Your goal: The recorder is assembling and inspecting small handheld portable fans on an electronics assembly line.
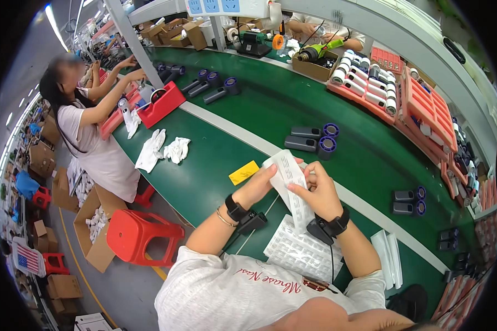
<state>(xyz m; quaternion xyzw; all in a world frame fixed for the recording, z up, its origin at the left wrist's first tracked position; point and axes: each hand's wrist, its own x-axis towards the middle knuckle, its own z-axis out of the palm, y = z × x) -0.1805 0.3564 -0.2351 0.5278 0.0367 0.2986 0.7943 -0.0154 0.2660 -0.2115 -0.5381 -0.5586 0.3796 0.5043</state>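
A: What's being held?

B: A white paper strip [287,168], with rows of small print. The left grip [252,187] is clamped on its upper left edge, thumb in front, fingertips showing past the far side.

A: And the right grip [324,194]?

B: Its thumb lies on the strip's face, fingers curled near the right edge (whether they pinch it, I can't tell).

A: What's close by?

B: Just left of the left grip, a yellow card [243,172] on the green worktop [201,179]. Below the right grip, the strip's lower end reaches over a white sheet [290,248] with patterned rows.

A: Further out?

B: Beyond both grips, two grey gadgets [300,143] with purple rings. Well left of the left grip, white gloves [150,150]; past those, a co-worker [113,160]. Lower left, a red stool [128,234].
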